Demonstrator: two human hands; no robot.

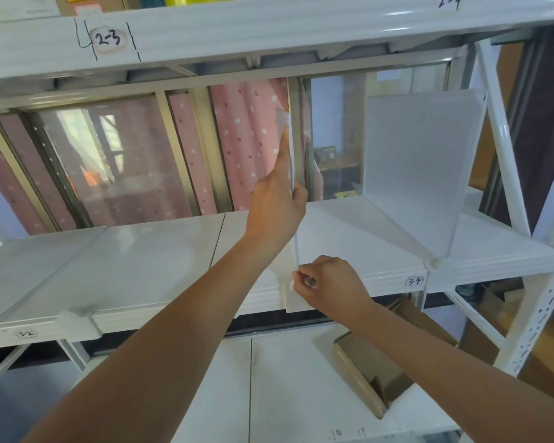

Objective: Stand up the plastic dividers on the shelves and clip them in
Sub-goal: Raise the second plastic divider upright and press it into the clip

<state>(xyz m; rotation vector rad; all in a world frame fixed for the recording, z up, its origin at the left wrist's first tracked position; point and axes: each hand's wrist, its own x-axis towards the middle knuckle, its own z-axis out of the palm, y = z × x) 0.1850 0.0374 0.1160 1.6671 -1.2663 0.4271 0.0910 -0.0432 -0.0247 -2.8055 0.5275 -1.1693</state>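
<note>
Left fingers: the left hand [277, 199] is reaching into the shelf bay, its fingers [283, 145] lying flat and extended up one face of the divider [293, 251] while the thumb is closing on the near edge, so the sheet is being pinched upright.
Right fingers: the right hand [330, 282] is curling nearly closed, its fingertips [301, 278] pinching the divider's lower front corner where its clip tab [293, 298] is hanging over the shelf lip.
Divider in hand: it is standing edge-on to the camera, roughly upright, running from the front lip back toward the window [109, 161]; whether the clip is seated cannot be told.
Done so far: one finished divider [419, 167] is standing upright further right, its front foot sitting at the lip beside the label 3-4 [414, 281].
Left to do: judging by the scene, the held divider is needing its front clip pressed home; a flat divider [45, 276] is lying on the middle shelf [157, 251] to the left, with its clip [77, 321] at the lip near the label 3-2 [24, 333], waiting to be raised.
Materials: the dividers are looking like thin, frosted, translucent plastic, rigid sheets with rounded top corners; the shelves are glossy white painted metal with ribbed front edges.
Surroundings: an open cardboard box [381, 372] is sitting on the lower shelf [285, 394].
</note>
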